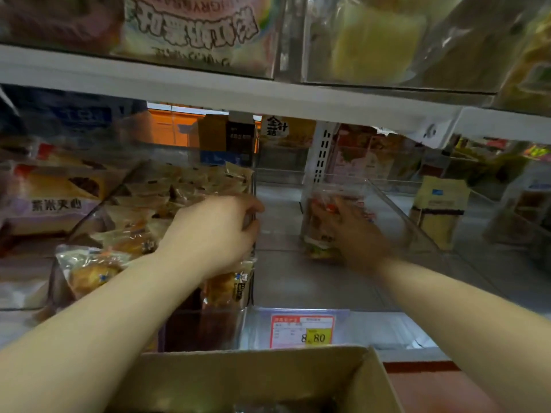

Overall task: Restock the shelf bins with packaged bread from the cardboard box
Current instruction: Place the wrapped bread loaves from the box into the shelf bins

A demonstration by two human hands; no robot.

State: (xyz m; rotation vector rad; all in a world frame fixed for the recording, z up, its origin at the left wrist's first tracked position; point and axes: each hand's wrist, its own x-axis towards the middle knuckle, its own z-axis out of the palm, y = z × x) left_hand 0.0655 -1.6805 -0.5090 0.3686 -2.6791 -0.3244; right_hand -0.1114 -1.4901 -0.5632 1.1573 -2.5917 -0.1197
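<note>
The left hand is closed over the right wall of a clear bin full of bread packets. The right hand, blurred, grips a red-printed packet standing on the bare shelf well apart from the left one. The cardboard box stands open below, under a price tag.
</note>
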